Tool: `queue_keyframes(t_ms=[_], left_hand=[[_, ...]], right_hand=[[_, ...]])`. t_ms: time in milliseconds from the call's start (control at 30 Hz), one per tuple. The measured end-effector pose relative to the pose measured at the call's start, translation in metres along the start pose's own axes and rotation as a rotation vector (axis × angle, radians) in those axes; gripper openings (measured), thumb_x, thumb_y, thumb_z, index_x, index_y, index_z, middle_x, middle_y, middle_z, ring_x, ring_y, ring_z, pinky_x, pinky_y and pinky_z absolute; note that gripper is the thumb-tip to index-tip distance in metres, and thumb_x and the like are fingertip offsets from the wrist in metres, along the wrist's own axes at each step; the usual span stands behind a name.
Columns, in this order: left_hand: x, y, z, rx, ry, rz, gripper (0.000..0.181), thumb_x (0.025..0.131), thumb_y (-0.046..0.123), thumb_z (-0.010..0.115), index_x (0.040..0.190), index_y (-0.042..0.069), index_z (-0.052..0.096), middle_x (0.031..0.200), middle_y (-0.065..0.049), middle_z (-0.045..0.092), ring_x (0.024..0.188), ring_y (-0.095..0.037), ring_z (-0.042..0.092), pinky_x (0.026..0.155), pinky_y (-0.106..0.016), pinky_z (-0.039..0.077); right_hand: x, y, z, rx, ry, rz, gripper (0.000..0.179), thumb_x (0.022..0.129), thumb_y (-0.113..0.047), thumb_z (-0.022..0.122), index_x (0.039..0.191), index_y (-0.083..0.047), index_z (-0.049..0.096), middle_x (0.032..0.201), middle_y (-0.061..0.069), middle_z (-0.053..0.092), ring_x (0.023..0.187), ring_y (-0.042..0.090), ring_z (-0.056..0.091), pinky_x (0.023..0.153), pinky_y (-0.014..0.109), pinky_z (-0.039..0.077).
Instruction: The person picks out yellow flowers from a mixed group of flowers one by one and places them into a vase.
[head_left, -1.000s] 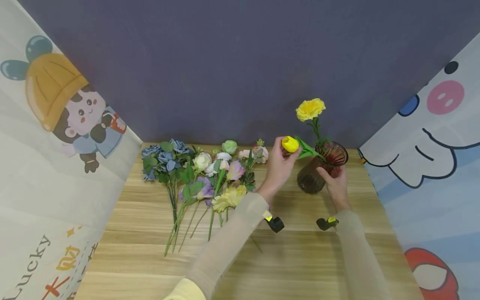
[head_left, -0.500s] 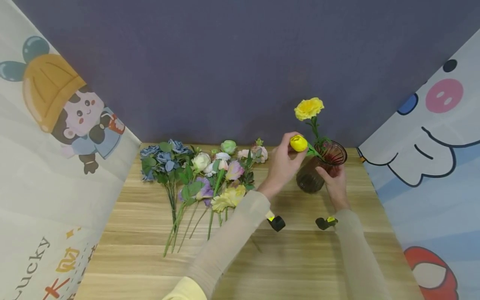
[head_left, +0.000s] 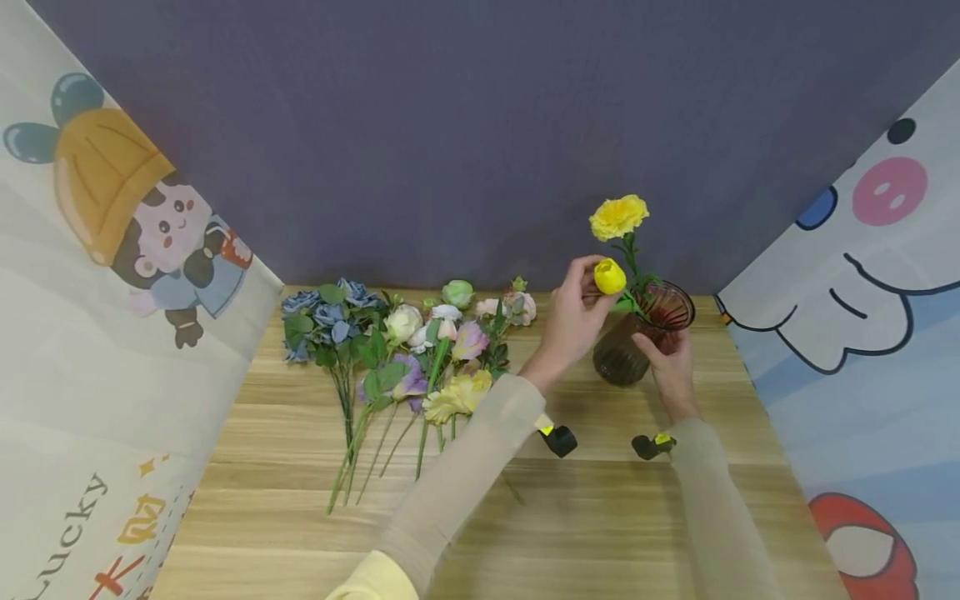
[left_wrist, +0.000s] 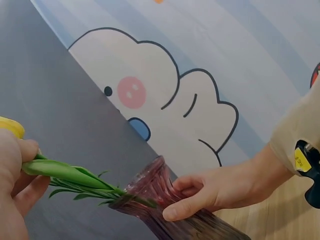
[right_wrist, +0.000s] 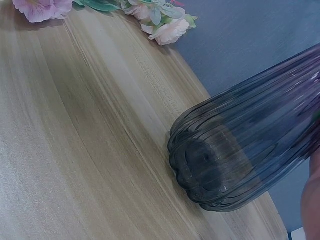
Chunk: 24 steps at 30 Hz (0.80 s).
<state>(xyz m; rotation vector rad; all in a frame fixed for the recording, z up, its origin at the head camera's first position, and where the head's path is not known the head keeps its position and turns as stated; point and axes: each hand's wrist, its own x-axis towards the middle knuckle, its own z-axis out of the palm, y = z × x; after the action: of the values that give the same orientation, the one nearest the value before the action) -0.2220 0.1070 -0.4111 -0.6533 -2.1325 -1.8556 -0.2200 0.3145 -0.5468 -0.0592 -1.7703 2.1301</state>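
My left hand (head_left: 568, 332) pinches a yellow tulip (head_left: 610, 277) just below its bloom. In the left wrist view the tulip's green leaf and stem (left_wrist: 70, 172) slant into the mouth of a ribbed, tinted glass vase (left_wrist: 150, 187). My right hand (head_left: 673, 377) grips the vase near its neck, thumb toward the left hand; its other fingers are partly hidden behind the glass. A yellow carnation (head_left: 618, 217) rises from the same vase, behind the tulip. The right wrist view shows the vase's scalloped base (right_wrist: 205, 170) at the wooden table.
Left of the hands lie several loose artificial flowers: blue roses (head_left: 330, 317), a white rose (head_left: 405, 322), purple blooms (head_left: 408, 379) and a pale yellow one (head_left: 459, 396). A dark grey panel (head_left: 450, 150) closes the back of the wooden table (head_left: 585, 533). Printed cloths hang on both sides.
My left hand has moved right and slightly up, bringing the tulip bloom closer to the carnation and the vase mouth. The right hand and vase have stayed nearly still.
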Motion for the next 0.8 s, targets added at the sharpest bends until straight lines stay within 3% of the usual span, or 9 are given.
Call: queue_keyframes(t_ms=[300,800], left_hand=[[0.007,0.0,0.006,0.054,-0.041,0.012,0.048,0.098,0.006,0.071,0.141,0.003,0.049,0.125,-0.016,0.072,0.103,-0.018,0.073,0.086,-0.011,0.054],[0.016,0.002,0.014,0.07,-0.091,-0.073,0.045,0.099,0.011,0.07,0.14,0.004,0.051,0.117,-0.013,0.074,0.099,-0.015,0.072,0.085,-0.01,0.054]], right_hand=[[-0.002,-0.005,0.001,-0.014,-0.006,-0.001,0.058,0.091,0.011,0.071,0.141,-0.005,0.049,0.126,-0.003,0.062,0.119,0.01,0.058,0.099,0.017,0.048],[0.008,0.017,-0.01,-0.026,0.02,0.027,0.062,0.091,0.009,0.071,0.145,-0.009,0.046,0.133,-0.001,0.059,0.126,0.013,0.055,0.103,0.017,0.046]])
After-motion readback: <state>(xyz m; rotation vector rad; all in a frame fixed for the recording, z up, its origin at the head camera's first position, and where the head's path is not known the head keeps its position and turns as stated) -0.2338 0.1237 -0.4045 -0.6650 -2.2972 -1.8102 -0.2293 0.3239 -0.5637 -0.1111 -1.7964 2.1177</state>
